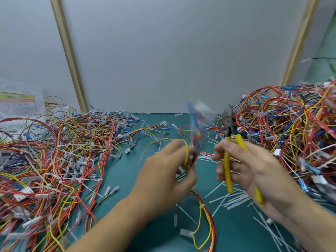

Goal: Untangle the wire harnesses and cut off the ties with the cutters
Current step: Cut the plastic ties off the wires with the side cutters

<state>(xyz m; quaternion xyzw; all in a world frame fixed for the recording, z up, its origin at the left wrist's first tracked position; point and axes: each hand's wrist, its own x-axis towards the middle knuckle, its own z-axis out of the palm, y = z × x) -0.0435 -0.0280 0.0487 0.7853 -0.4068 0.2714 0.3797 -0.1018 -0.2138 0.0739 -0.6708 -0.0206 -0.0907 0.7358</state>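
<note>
My left hand (167,171) grips a small wire harness (195,140) of yellow, red and blue wires above the green mat. The harness's upper end is blurred with motion, and its yellow and red wires trail down below my wrist. My right hand (249,171) holds yellow-handled cutters (229,135) upright, jaws pointing up, a short gap to the right of the harness. Whether the jaws are open I cannot tell. Several cut white ties (229,199) lie on the mat under my right hand.
A big heap of tangled harnesses (54,151) covers the left of the green mat (127,171). Another heap (291,130) rises at the right. A printed plastic bag (20,104) stands at the far left. A grey partition wall (172,51) closes the back.
</note>
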